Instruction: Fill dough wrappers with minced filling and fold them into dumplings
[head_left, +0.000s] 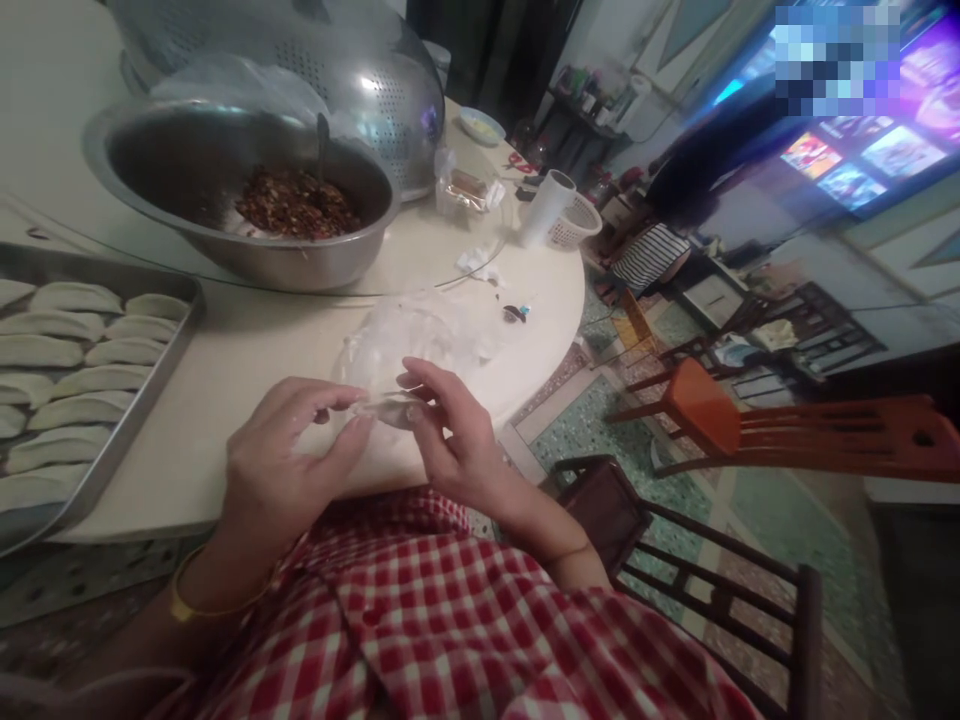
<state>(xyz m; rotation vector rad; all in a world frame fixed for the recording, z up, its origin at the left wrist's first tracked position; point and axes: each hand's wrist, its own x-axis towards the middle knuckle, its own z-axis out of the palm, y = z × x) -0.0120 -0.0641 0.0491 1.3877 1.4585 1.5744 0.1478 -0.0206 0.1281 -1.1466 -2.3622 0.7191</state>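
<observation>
Between my two hands, over the table's front edge, is a dumpling [391,408], folded and pale. My left hand [289,440] pinches its left end between thumb and fingertips. At the other end, the thumb and fingers of my right hand [457,430] press its edge. Just beyond lies a crumpled clear plastic bag [405,335] on the table. On the left a metal tray [142,430] carries rows of finished dumplings [82,408]. Behind it stands a steel bowl [300,262] with dark chopped filling [296,203] and a spoon handle [322,140] sticking up.
A large perforated steel colander [375,85] stands at the back. Right of it are a wrapped packet [469,190], a paper roll [551,205] and a white basket [577,222]. Chairs [697,405] stand on the floor to the right. Another person [675,190] is farther off.
</observation>
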